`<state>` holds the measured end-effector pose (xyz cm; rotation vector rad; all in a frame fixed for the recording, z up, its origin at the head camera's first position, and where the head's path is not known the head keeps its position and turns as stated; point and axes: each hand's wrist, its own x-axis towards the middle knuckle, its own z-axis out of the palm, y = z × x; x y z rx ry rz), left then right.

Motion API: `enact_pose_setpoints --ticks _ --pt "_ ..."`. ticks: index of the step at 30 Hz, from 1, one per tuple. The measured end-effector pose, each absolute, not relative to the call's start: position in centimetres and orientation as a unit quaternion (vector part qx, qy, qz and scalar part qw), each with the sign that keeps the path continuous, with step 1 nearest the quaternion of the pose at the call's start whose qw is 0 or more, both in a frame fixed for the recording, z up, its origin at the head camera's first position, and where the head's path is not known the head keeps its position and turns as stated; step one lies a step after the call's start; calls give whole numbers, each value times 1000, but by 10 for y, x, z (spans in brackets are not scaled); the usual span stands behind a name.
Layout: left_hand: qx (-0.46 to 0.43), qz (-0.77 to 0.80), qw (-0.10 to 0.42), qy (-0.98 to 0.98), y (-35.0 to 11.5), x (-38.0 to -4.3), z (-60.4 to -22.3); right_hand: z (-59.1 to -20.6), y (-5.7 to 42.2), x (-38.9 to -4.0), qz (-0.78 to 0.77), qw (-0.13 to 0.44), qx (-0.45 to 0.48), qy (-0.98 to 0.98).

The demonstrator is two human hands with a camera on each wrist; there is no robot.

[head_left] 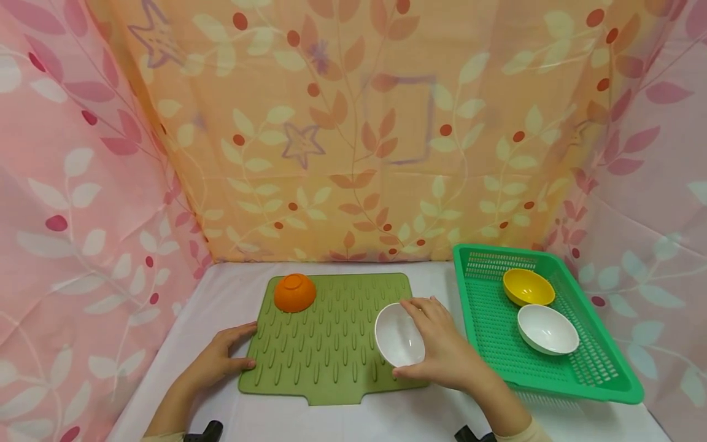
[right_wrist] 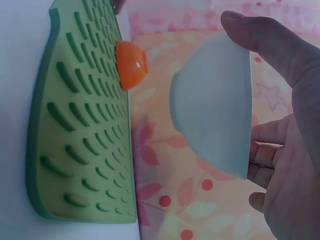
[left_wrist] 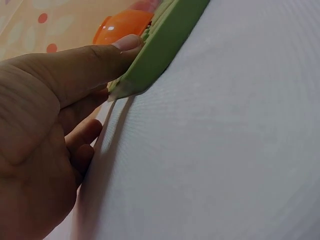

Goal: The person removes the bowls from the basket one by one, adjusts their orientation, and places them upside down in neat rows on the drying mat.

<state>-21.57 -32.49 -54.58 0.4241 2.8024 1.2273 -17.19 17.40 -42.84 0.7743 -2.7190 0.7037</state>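
Note:
My right hand (head_left: pixel 444 347) grips a white bowl (right_wrist: pixel 215 105) by its rim, thumb on one side and fingers on the other. The bowl hangs over the right part of a green ridged mat (head_left: pixel 331 344), its foot toward the mat and its mouth up, with a gap beneath it in the right wrist view. At the mat's left edge rests my left hand (head_left: pixel 218 356), with thumb and index finger spread and their tips on the edge. An orange bowl (head_left: pixel 295 293) sits upside down at the mat's back left corner.
A green plastic basket (head_left: pixel 480 344) stands to the right of the mat. Inside it are a yellow bowl (head_left: pixel 528 287) and another white bowl (head_left: pixel 548 330), both mouth up. White cloth (head_left: pixel 237 276) covers the table, and patterned curtains (head_left: pixel 342 202) enclose the back and sides.

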Motion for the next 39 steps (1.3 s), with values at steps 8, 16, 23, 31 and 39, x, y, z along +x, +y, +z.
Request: enact_pose_setpoints --ticks 8,16,23,31,39 --pt "152 385 18 910 -319 -222 -547 -443 170 -172 257 110 252 -927" --pt "131 379 -8 916 -310 -226 -535 -450 159 -177 250 121 279 -919" --pt "97 400 -16 911 -282 -223 -506 -451 156 -177 239 125 284 -920" --pt "130 451 16 883 -222 -210 -457 -447 154 -176 234 144 288 -917" --pt "181 481 32 857 -166 -197 -436 -447 155 -178 218 179 305 -910"
